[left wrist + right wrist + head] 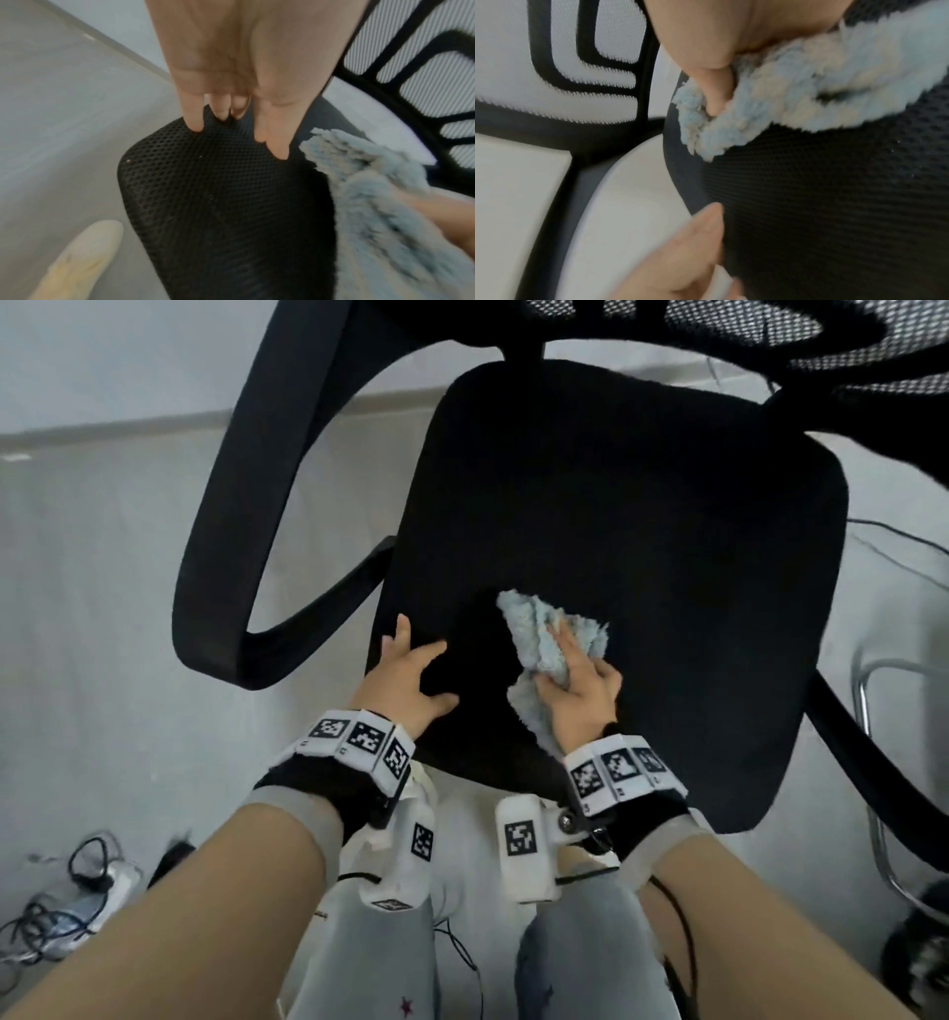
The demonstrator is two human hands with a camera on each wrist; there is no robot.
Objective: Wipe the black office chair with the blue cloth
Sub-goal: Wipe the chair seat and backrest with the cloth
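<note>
The black office chair (642,516) fills the head view, its mesh seat (218,203) facing me. My left hand (411,670) rests on the seat's front left part with its fingers (272,132) straight and spread. My right hand (580,680) holds the fluffy blue cloth (539,629) down on the middle front of the seat, just right of the left hand. In the right wrist view a finger (716,95) digs into the bunched cloth (782,105), which lies on the seat (834,203). The cloth (372,192) also shows in the left wrist view, beside the left fingers.
The chair's curved left armrest (246,505) loops out over the grey floor. Its mesh backrest (770,325) stands at the top right. Cables and a power strip (77,891) lie on the floor at the lower left. A chrome frame (873,762) stands at the right.
</note>
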